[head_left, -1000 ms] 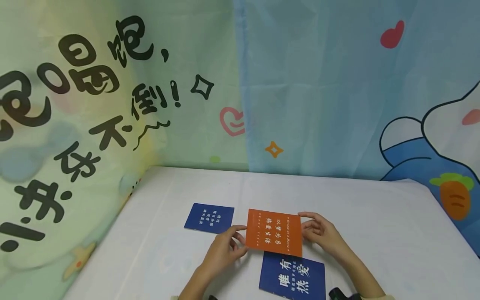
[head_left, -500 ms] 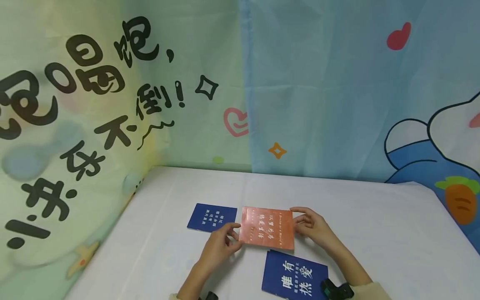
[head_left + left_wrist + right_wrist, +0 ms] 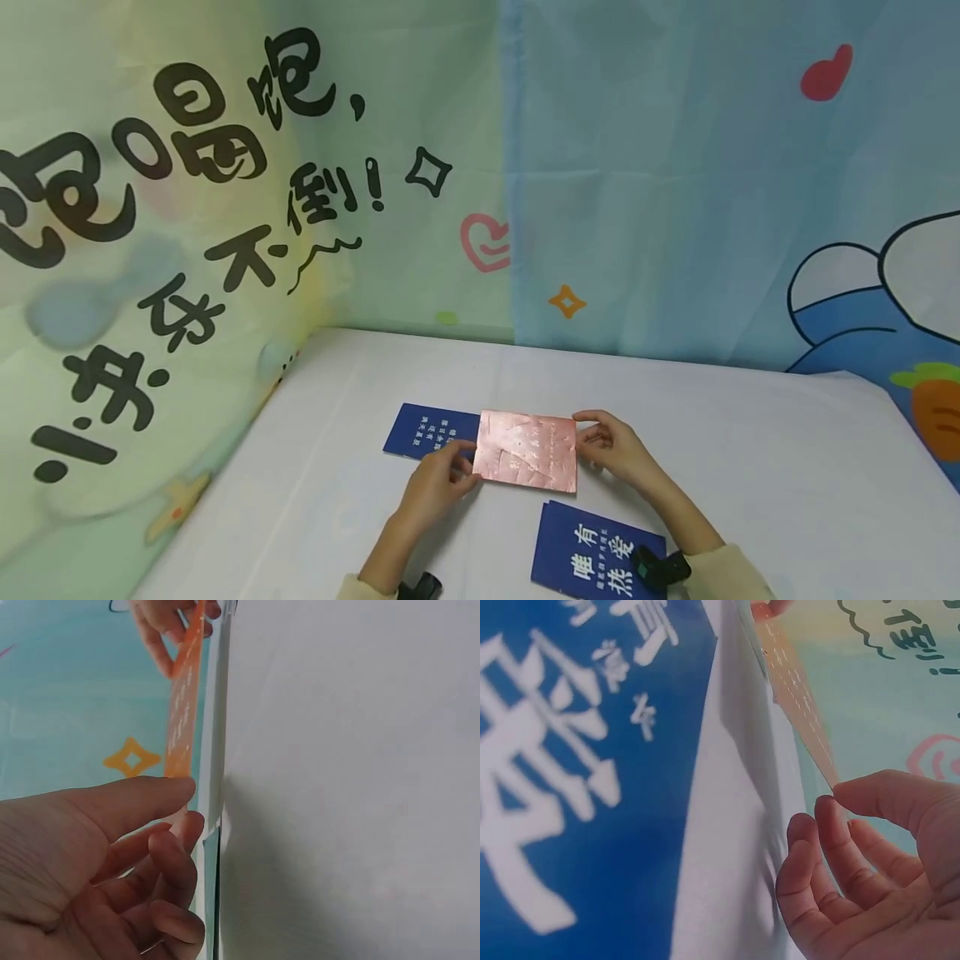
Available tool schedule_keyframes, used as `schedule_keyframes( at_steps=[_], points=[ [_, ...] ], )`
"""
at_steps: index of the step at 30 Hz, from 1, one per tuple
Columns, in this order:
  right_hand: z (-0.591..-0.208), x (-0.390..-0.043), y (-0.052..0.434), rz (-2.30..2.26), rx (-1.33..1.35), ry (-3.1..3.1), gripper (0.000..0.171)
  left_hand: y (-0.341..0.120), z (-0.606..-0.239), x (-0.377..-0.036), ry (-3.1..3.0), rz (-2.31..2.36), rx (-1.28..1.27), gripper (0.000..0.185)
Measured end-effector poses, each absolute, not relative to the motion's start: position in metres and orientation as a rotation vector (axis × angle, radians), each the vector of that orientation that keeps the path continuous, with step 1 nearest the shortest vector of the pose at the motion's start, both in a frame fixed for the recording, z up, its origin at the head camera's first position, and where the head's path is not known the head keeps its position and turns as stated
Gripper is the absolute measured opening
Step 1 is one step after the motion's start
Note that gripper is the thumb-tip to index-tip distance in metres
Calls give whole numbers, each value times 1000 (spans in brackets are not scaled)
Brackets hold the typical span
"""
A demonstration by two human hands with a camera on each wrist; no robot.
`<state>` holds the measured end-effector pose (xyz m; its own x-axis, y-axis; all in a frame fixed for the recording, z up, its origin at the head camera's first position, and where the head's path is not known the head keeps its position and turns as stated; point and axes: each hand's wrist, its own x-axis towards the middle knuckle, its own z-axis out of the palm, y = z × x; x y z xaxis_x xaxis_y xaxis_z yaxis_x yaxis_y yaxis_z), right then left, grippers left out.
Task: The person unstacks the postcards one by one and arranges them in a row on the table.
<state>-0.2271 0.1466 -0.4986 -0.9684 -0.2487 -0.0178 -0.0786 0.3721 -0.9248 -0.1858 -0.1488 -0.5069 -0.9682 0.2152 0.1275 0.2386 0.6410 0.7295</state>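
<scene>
Orange card [image 3: 528, 450] sits at lower centre of the head view, held just above the white tablecloth [image 3: 750, 450] and tilted so that glare washes out its print. That cloth fills the lower half of the frame, with cartoon-printed curtains [image 3: 225, 208] across the upper half. Below and right of the held card, the large blue card [image 3: 585, 550] lies flat near the bottom edge; the small blue card [image 3: 423, 431] lies flat at centre left, its right end hidden behind the orange one. The left hand [image 3: 438, 483] pinches the card's left edge between thumb and curled fingers, and the right hand [image 3: 611, 450] pinches the right edge the same way; both wrist views show the card edge-on, clear of the cloth. By my reading, the step in hand is carrying or turning this card between the two blue ones. Any next move calls for an even two-sided grip and keeping the low edge clear of the small blue card.
</scene>
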Motion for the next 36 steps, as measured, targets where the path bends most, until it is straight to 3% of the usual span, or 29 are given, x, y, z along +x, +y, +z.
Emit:
schedule_keyframes(
  at_steps=[17, 36],
  points=[
    [-514, -230, 153, -1611, -261, 2450, 59, -142, -510, -194, -2911, -1197, -367, 38],
    [-514, -228, 146, -1514, -220, 2563, 46, -141, -510, -191, -2923, -1194, -381, 31]
  ],
)
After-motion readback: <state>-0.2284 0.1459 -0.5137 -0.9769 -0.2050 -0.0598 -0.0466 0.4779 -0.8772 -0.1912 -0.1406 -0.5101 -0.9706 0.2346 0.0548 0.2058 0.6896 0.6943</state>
